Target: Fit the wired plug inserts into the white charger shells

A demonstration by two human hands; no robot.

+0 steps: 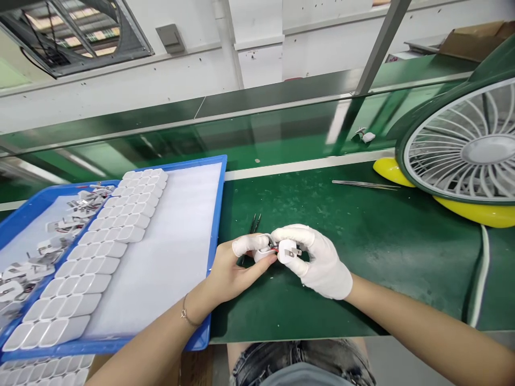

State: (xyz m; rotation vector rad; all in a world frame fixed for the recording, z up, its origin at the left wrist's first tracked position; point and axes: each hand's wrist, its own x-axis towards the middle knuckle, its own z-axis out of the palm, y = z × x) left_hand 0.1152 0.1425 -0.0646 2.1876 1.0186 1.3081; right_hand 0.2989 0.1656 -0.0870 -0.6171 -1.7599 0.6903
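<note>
My left hand (237, 268), with a white cover on a finger, is closed around a small white charger housing (262, 254), partly hidden by the fingers. My right hand (322, 262) wears a white glove and pinches a white plug head (286, 252) with metal prongs pointing right. Between the two pieces, close together above the green table, a bit of red wire and dark parts show. Black-tipped tweezers (255, 222) lie just behind my left hand, their lower part hidden.
A blue tray (219, 214) at left bears rows of white housings (108, 233). Another blue tray (30, 206) beyond holds wired plug parts (56, 244). Metal tweezers (362, 185) lie near a green fan (462, 145) with yellow feet. Small white parts (365, 135) sit behind.
</note>
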